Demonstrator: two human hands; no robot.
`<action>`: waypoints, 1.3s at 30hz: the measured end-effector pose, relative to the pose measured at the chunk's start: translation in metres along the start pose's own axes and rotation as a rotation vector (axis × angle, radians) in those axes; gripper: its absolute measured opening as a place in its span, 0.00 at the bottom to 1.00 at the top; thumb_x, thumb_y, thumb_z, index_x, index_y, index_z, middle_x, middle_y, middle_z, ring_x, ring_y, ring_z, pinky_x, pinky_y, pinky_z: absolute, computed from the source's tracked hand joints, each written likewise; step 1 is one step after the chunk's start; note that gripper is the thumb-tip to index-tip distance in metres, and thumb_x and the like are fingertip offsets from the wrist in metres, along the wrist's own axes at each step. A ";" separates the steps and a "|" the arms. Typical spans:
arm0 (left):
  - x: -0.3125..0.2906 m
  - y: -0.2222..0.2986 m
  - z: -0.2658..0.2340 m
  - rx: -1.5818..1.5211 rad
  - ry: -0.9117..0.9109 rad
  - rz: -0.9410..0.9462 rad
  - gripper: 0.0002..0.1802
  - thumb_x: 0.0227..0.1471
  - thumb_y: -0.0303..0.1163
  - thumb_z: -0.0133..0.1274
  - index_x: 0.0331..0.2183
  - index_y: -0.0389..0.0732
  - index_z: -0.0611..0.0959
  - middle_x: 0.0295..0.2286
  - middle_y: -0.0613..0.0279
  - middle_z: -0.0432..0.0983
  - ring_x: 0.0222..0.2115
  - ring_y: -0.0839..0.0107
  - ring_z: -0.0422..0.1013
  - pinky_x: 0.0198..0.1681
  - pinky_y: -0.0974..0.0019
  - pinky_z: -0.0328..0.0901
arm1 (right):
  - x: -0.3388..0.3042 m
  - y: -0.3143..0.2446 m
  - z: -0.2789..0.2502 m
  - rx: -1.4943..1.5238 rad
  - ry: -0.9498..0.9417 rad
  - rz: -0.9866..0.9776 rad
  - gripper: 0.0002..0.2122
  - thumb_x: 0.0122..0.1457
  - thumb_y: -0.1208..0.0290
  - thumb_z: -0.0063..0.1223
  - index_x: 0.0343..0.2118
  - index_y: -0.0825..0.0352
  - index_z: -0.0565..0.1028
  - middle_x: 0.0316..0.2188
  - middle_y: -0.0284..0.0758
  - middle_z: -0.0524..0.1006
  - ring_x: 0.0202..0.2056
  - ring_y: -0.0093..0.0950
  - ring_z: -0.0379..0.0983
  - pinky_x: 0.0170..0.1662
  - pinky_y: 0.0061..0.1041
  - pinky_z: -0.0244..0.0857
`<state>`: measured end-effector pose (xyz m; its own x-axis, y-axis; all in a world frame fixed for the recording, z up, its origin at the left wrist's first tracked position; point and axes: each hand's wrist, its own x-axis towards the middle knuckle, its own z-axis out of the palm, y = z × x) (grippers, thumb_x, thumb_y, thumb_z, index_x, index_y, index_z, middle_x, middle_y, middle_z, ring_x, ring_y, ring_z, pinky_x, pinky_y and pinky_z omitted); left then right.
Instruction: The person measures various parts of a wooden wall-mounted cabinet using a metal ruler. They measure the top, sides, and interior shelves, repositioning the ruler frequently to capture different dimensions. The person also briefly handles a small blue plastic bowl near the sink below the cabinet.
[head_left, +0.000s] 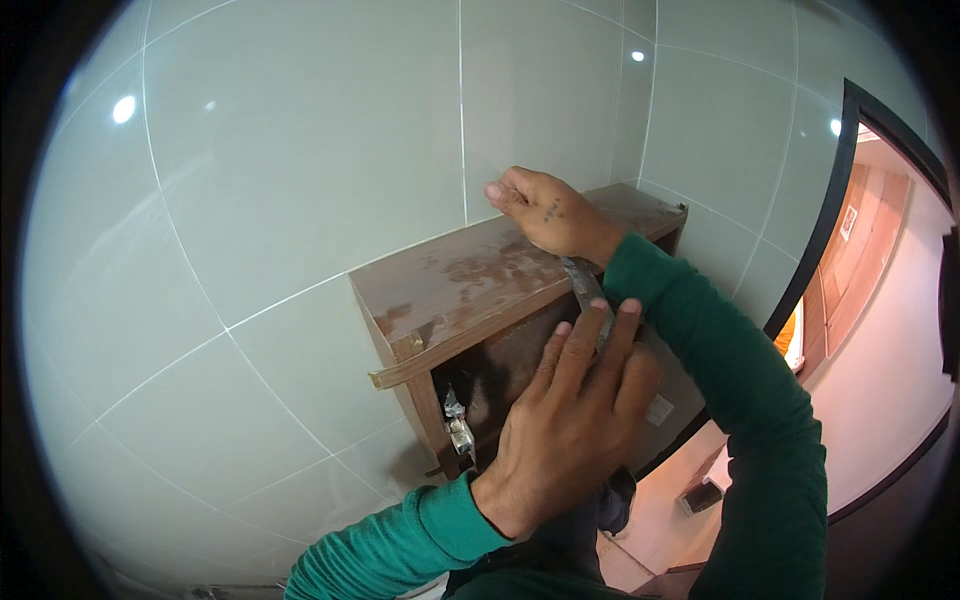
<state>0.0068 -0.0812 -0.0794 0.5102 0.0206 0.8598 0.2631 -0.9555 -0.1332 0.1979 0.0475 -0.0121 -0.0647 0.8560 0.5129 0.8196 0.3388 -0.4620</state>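
Note:
A brown wood-look wall cabinet (pixel 480 275) with an open front stands against the tiles, its top smudged with dusty marks. My right hand (pixel 550 212) is above its top, fingers curled in; whatever they hold is hidden. A narrow grey, scuffed strip (pixel 584 283) slants down over the front edge, from under my right wrist to my left fingertips. My left hand (pixel 575 425) is in front of the opening, fingers stretched and apart, with the fingertips at the strip. A wood-coloured edge strip (pixel 400 376) sticks out past the cabinet's left front corner.
Crumpled silvery foil-like material (pixel 459 432) is inside the cabinet's left side. Grey-green tiled wall (pixel 300 150) rises behind. To the right are a dark door frame (pixel 835 220) and a lit space beyond. A white wall plate (pixel 659 409) sits below the cabinet.

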 end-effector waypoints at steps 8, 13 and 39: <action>-0.006 -0.008 -0.002 -0.004 0.010 -0.107 0.16 0.58 0.36 0.62 0.42 0.33 0.82 0.44 0.48 0.83 0.48 0.56 0.80 0.50 0.61 0.76 | -0.005 0.006 0.004 -0.018 0.056 -0.147 0.20 0.71 0.53 0.48 0.36 0.70 0.72 0.25 0.40 0.74 0.28 0.32 0.69 0.36 0.36 0.65; -0.008 -0.015 -0.003 -0.021 0.027 -0.087 0.15 0.56 0.34 0.63 0.40 0.34 0.83 0.43 0.50 0.83 0.49 0.57 0.80 0.48 0.61 0.77 | -0.005 0.005 0.002 -0.065 0.005 -0.121 0.20 0.72 0.53 0.46 0.42 0.71 0.72 0.29 0.36 0.74 0.32 0.26 0.68 0.39 0.31 0.65; -0.008 -0.013 -0.020 0.120 -0.108 0.040 0.21 0.47 0.29 0.68 0.45 0.36 0.85 0.47 0.46 0.81 0.45 0.50 0.80 0.47 0.56 0.77 | -0.009 -0.003 0.001 -0.042 -0.028 0.037 0.18 0.72 0.55 0.47 0.46 0.69 0.73 0.42 0.45 0.79 0.45 0.37 0.76 0.51 0.38 0.69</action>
<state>-0.0171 -0.0753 -0.0743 0.6054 0.0205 0.7957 0.3332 -0.9144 -0.2300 0.1952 0.0387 -0.0160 -0.0497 0.8785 0.4752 0.8447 0.2909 -0.4493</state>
